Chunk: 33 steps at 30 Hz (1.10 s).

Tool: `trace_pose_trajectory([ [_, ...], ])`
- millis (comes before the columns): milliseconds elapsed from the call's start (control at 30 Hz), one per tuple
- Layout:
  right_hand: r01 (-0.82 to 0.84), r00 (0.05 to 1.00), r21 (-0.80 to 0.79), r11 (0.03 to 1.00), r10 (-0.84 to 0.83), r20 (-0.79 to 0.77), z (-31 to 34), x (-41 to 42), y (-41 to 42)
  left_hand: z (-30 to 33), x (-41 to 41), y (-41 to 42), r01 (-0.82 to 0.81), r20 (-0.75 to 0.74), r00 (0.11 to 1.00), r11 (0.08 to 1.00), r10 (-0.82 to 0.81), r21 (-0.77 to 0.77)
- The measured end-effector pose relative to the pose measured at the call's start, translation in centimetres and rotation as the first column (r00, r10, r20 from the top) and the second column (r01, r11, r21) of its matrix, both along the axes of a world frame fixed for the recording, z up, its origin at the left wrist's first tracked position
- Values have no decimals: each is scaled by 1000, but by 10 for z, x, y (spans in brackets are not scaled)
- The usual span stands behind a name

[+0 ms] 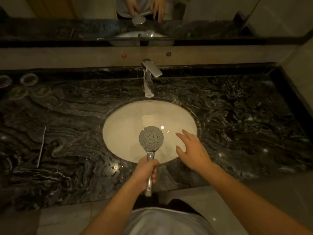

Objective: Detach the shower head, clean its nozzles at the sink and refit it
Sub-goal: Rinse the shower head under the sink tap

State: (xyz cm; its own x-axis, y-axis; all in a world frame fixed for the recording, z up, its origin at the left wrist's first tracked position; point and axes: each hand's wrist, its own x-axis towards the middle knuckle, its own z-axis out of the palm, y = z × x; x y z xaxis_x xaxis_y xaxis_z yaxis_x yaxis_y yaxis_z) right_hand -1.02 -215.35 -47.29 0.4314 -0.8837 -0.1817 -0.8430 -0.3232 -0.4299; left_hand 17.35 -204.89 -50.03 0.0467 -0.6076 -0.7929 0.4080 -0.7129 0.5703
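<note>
A chrome shower head [151, 137] with no hose on it is held over the white oval sink [122, 121], its round nozzle face turned up toward me. My left hand [146, 172] is closed around its handle at the sink's front rim. My right hand [192, 149] hovers over the right part of the basin with the fingers spread, a short way from the shower head and holding nothing. A chrome tap [149, 77] stands behind the basin; no water runs from it.
The sink is set in a dark marbled counter [237, 119]. Several clear glass coasters [28, 79] lie at the far left, and a thin white stick [41, 147] lies left of the sink. A mirror [203, 12] behind the counter reflects my hands.
</note>
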Motion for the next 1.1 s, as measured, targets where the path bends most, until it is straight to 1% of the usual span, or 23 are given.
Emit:
trace_pose_trajectory([
  [167, -133, 991, -45, 990, 133, 2, 21, 36, -76, 3, 2, -37, -95, 5, 995, 995, 95, 19],
  [333, -286, 952, -188, 940, 300, 53, 49, 87, -168, 6, -3, -72, -210, -5, 978, 978, 210, 17],
  [400, -352, 922, -276, 895, 382, 61, 56, 110, -200, 7, -6, -86, -260, -12, 965, 965, 260, 20],
  [467, -430, 884, -348, 833, 467, 25, 58, 133, -229, 6, -10, -100, -285, -2, 958, 958, 286, 19],
  [567, -544, 822, -401, 737, 564, -77, 51, 163, -261, 2, -13, -119, -308, 29, 951, 951, 307, 25],
  [633, -608, 780, -409, 680, 607, -152, 41, 177, -274, -3, -14, -128, -324, 37, 946, 945, 323, 32],
  [700, -651, 750, -393, 649, 630, -202, 33, 185, -283, -8, -14, -134, -340, 37, 940, 940, 338, 37],
  [833, -658, 744, -416, 628, 627, -230, 30, 195, -290, -14, -12, -144, -340, 37, 940, 940, 339, 39],
  [1000, -636, 764, -416, 649, 606, -223, 24, 200, -295, -22, -6, -156, -345, 24, 938, 937, 345, 48],
  [1100, -646, 756, -414, 641, 609, -238, 25, 201, -297, -26, -5, -161, -348, 17, 938, 936, 347, 62],
])
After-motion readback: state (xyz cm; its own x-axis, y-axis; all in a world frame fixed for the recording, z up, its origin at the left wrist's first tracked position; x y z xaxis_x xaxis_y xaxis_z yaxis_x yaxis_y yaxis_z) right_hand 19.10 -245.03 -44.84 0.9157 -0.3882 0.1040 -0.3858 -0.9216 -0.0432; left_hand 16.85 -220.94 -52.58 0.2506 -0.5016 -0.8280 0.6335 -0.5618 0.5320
